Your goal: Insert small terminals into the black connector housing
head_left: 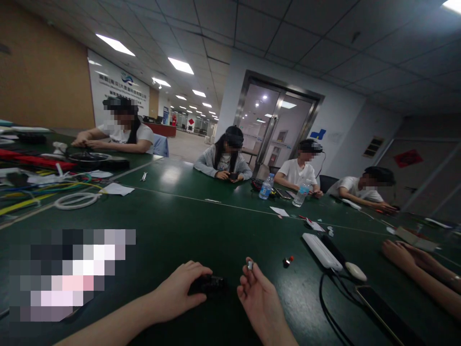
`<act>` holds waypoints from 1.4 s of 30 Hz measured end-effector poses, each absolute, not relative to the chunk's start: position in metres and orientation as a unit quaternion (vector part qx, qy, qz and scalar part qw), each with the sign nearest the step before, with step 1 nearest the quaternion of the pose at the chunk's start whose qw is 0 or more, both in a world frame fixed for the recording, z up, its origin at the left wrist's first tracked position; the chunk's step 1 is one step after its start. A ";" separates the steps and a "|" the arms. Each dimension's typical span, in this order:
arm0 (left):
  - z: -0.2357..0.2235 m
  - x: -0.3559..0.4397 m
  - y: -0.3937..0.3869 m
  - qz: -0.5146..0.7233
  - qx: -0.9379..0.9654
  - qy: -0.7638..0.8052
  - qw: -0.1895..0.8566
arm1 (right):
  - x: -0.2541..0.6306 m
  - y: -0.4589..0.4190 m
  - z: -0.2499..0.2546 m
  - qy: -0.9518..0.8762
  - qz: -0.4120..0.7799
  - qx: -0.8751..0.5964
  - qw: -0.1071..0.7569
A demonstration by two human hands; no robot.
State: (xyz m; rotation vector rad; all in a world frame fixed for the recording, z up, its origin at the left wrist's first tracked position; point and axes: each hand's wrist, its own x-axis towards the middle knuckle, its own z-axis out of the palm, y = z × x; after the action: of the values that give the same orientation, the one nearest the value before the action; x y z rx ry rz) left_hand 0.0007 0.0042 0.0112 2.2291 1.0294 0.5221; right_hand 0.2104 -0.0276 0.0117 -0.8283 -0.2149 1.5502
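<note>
The left hand [180,293] is at a black, knobbly part [213,283] on the dark green, faintly glossy surface [165,230], thumb and forefinger apart around one end; whether these fingers press on it cannot be told. The right hand [260,295], palm up, has its fingers clamped on a small, shiny metal piece [249,265], held just above the surface. Toward the far edge, a clear plastic bottle [266,186] and another clear bottle [301,194] stand upright with blue labels; their fill level is too small to tell. Toward the right edge lies a shallow brown box [416,238], its contents unclear. Nearer are a long white power strip [321,252], a rounded pale mouse [356,271] and a flat dark phone [387,315]. Toward the left edge lies a smooth coil of white tubing [76,201], round and loose, beside thin yellow and green wires [43,192]
</note>
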 end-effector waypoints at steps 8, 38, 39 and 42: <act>0.012 0.001 0.004 0.195 0.845 0.388 0.311 | 0.211 -0.028 0.012 -0.097 0.676 -0.368 0.631; 0.010 0.000 0.004 0.192 0.841 0.396 0.315 | 0.212 -0.026 0.011 -0.093 0.684 -0.353 0.631; 0.010 0.000 0.004 0.191 0.841 0.396 0.316 | 0.212 -0.026 0.011 -0.093 0.684 -0.354 0.631; 0.010 0.000 0.004 0.191 0.841 0.396 0.315 | 0.212 -0.027 0.011 -0.094 0.685 -0.359 0.627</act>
State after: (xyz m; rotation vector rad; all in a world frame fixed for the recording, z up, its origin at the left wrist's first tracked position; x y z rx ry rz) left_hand -0.0003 0.0040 0.0095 2.2159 1.0429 0.5022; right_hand 0.2117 -0.0265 0.0111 -0.8231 -0.2151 1.5704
